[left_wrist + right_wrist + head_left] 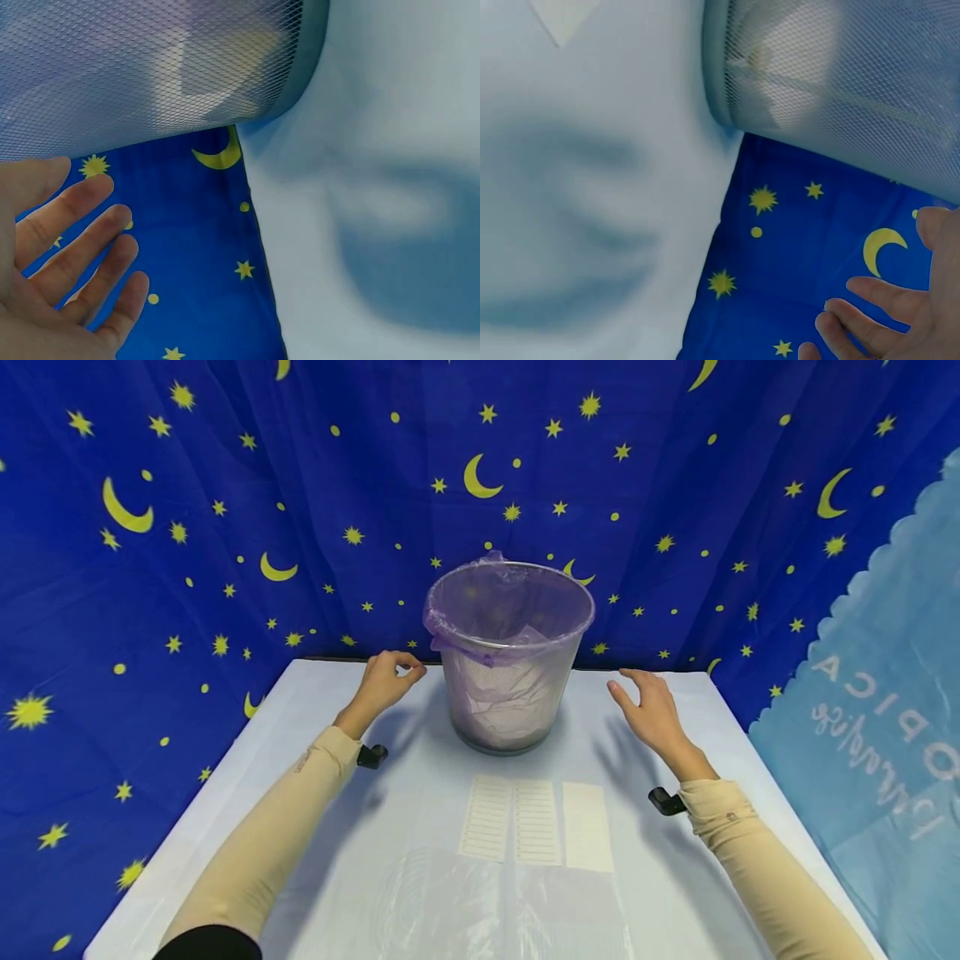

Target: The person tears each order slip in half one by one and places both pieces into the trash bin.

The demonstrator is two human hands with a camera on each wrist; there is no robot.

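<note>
A silver mesh wastebasket point(517, 693) stands upright near the table's back edge. Lining it is a thin purple plastic bag point(480, 647), folded out over the rim, mostly on the left and front. To the basket's left hovers my left hand point(384, 681), its fingers relaxed and holding nothing; the left wrist view shows them spread beside the mesh wall point(165, 82). My right hand point(651, 706) is held off the basket's right side, fingers loosely extended. In the right wrist view its fingers point(889, 300) are apart from the basket point(817, 90).
Three white paper strips lie in front of the basket: two lined ones point(486, 818) point(537, 822) and a plain one point(587, 827). Clear plastic film point(450, 902) covers the table's near part. A blue star-and-moon curtain point(360, 485) hangs behind; a lighter blue cloth point(892, 693) is at right.
</note>
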